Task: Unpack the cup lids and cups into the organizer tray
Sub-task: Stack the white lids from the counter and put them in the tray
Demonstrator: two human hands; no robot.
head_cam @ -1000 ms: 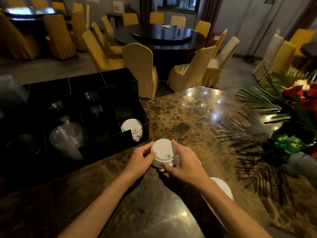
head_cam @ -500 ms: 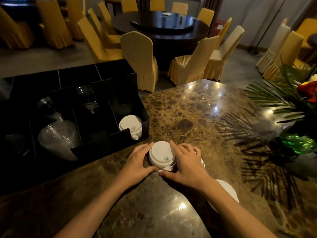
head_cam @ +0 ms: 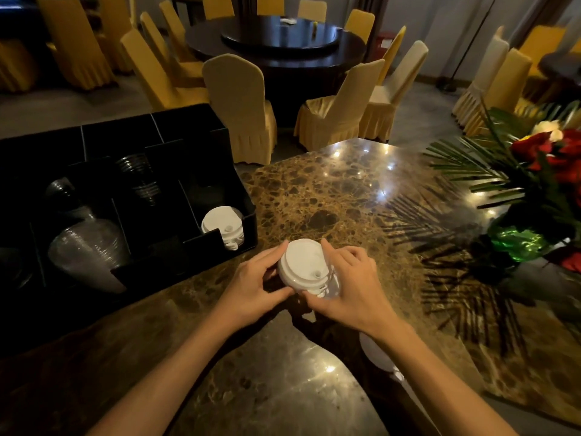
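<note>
Here we grip the stack of white lids (head_cam: 303,268) between our left hand (head_cam: 251,289) and right hand (head_cam: 352,287), just beside the organizer tray (head_cam: 250,226); next, probably, lift it into the near-right compartment, onto the lids (head_cam: 221,222) there.

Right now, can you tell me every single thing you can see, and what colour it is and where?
stack of lids: one, white, held between both hands over the table
lids in tray: one stack, white, front right compartment
organizer tray: one, black, left on the table
clear cups: several stacks, see-through, in the tray
table: one, brown marble
flowers: one bunch, red and green, right
chairs: many, yellow, behind
left hand: grips the stack
right hand: grips the stack
</note>
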